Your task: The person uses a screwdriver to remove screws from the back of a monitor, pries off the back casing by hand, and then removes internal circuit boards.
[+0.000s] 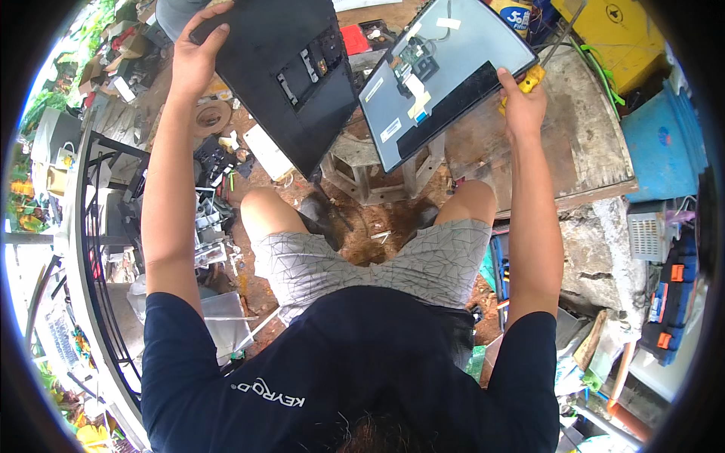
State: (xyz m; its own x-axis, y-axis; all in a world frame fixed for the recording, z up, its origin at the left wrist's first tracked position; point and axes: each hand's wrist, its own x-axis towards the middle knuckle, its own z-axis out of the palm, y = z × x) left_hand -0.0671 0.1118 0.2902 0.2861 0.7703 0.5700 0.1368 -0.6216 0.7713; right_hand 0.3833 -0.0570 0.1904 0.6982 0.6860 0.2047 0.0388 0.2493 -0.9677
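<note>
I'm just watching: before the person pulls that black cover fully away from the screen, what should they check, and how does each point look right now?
1. Left hand grips the black back cover: ok.
2. Right hand steadies the screen panel: ok.
3. Cover lifted apart from panel: ok.
4. No wire joins cover and panel: cannot tell.
5. Panel rests firmly on the wooden stool: cannot tell.
6. Yellow tool safely held: cannot tell.

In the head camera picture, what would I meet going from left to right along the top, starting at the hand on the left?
left hand → black back cover → grey screen panel with circuit boards → right hand → yellow box → blue barrel
</note>
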